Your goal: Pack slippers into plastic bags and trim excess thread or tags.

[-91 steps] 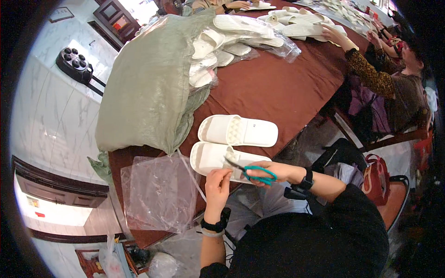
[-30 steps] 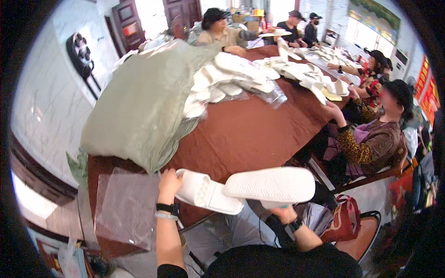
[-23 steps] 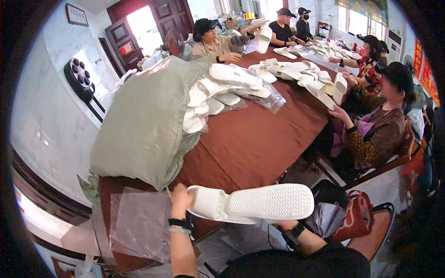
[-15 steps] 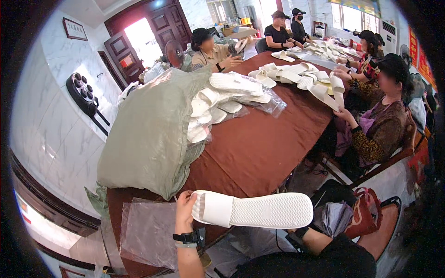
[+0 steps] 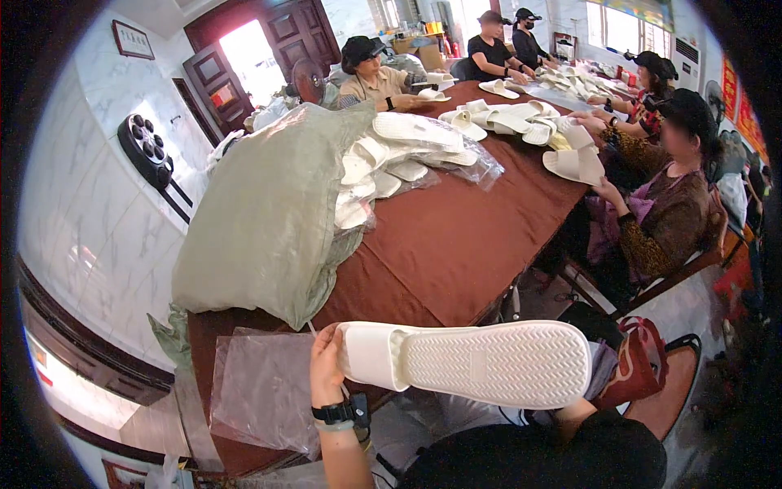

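Observation:
A white slide slipper (image 5: 489, 363) is held level in front of me, its textured footbed turned toward me. My left hand (image 5: 327, 363) is closed on its toe end, next to the wide strap. My right forearm comes in beneath the heel end; the sole hides my right hand, so its fingers do not show. Beside my left wrist, a flat clear plastic bag (image 5: 261, 395) lies on the table's near left corner. Beyond the slipper, a grey-green woven sack (image 5: 252, 220) lies with its mouth to the right, and bagged white slippers (image 5: 411, 130) spill from it.
A brown cloth covers the long table (image 5: 448, 236). More loose white slippers (image 5: 513, 118) are heaped farther along it. Several co-workers sit around it; one at the right holds a slipper (image 5: 574, 163). A red bag (image 5: 639, 359) is at my right, near a wooden chair (image 5: 676, 281).
The slipper in my left hand has come closer, its heel end shifting right. The right-hand co-worker has turned their slippers, and the far-left co-worker has lowered theirs toward the table.

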A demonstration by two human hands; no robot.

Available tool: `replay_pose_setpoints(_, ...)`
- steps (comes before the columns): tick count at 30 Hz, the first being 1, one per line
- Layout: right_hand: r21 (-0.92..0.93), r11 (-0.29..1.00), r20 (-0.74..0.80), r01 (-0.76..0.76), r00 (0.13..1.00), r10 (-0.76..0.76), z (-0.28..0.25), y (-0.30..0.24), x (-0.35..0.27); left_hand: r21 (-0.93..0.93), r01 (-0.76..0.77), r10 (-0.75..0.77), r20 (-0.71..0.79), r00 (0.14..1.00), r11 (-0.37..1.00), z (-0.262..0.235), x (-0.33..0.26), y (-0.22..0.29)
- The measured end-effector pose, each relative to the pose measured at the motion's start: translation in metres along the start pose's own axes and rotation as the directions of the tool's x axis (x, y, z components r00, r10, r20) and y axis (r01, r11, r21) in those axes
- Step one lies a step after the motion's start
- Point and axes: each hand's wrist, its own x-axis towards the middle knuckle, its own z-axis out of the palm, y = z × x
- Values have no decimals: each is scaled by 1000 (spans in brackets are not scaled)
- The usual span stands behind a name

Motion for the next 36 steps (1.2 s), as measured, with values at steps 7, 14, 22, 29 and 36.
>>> replay_pose_setpoints(7,157,983,38,-93,995,88,11,-7,-13,-16,-28,27,-78,997,999,-3,-15,2)
replay_pose_setpoints(14,344,899,34,-273,960,278,19,9,-67,-34,-2,2,-3,1000,999,32,-26,9)
replay_pose_setpoints(22,506,793,92,-338,936,340,19,3,-62,-245,249,-224,126,966,937,95,-70,-9)
replay_pose_setpoints(29,414,866,168,-282,958,232,-41,11,-29,227,233,-284,228,931,945,109,-114,-57)
replay_pose_setpoints(36,-117,949,306,-294,898,316,-137,-85,-67,230,101,-91,-54,994,968,78,-96,-37)
